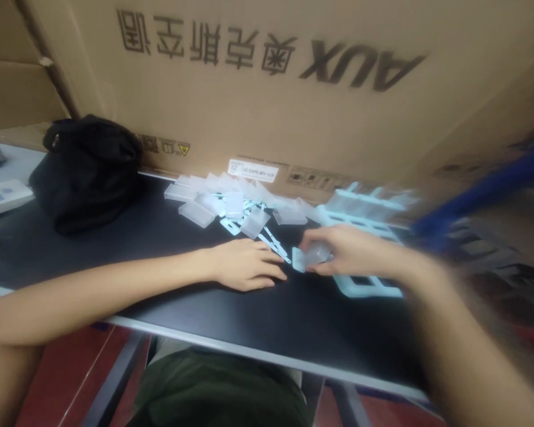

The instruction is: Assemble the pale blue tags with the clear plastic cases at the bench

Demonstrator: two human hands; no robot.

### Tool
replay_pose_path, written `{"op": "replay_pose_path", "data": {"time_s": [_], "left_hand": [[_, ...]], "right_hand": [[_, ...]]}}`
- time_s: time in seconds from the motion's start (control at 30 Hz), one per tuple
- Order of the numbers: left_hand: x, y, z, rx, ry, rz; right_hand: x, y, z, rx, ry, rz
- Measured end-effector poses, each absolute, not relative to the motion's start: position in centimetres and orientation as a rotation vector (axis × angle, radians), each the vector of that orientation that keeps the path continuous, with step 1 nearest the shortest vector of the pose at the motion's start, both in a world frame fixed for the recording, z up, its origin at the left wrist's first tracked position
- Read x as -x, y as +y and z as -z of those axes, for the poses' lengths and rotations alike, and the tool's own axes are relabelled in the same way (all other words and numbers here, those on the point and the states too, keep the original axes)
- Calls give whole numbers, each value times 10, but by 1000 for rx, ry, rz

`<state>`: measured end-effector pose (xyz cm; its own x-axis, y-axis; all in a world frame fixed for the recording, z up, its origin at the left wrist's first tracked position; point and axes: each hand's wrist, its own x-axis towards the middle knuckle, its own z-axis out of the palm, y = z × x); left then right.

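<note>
My left hand (pixel 242 265) lies palm down on the dark tabletop with its fingers spread. Its fingertips are beside thin pale-blue plastic strips (pixel 276 244); whether they touch, I cannot tell. Between the thumb and fingers of my right hand (pixel 349 249) is a small translucent plastic box (pixel 317 255), with a pale-blue flat piece (pixel 298 260) at its left end. Motion blurs it. A pale-blue plastic rack (pixel 358 289) with open slots lies under and behind my right hand, partly hidden. Several frosted plastic boxes (pixel 199 213) are heaped behind the strips.
A large cardboard carton (pixel 249 112) stands along the table's back edge. At the left are a black cloth bag (pixel 89 172) and a white box (pixel 4 198). A blue bar (pixel 485 196) slants across the right side. The tabletop's metal edge (pixel 231 347) runs along the front.
</note>
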<state>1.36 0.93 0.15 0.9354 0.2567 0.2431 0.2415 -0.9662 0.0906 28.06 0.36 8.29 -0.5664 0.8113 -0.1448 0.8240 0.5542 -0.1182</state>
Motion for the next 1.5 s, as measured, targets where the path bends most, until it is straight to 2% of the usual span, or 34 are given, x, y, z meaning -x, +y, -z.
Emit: {"op": "replay_pose_path", "data": {"time_s": [0.23, 0.53, 0.7, 0.97, 1.17, 1.5], "left_hand": [[-43, 33, -6, -2966, 613, -222], [-4, 4, 1, -2772, 845, -455], [-1, 9, 5, -2637, 729, -541], [0, 12, 7, -2612, 609, -614], [1, 13, 8, -2651, 657, -619], [2, 19, 10, -2606, 677, -634]], "right_hand": [[-275, -14, -86, -1315, 2686, 585], [-247, -15, -62, -1261, 2982, 635], [-245, -20, -62, -1202, 3037, 717], [-251, -18, -59, -1247, 3018, 664], [-243, -22, -54, -1302, 3005, 520], [-233, -25, -42, -1338, 3072, 495]]}}
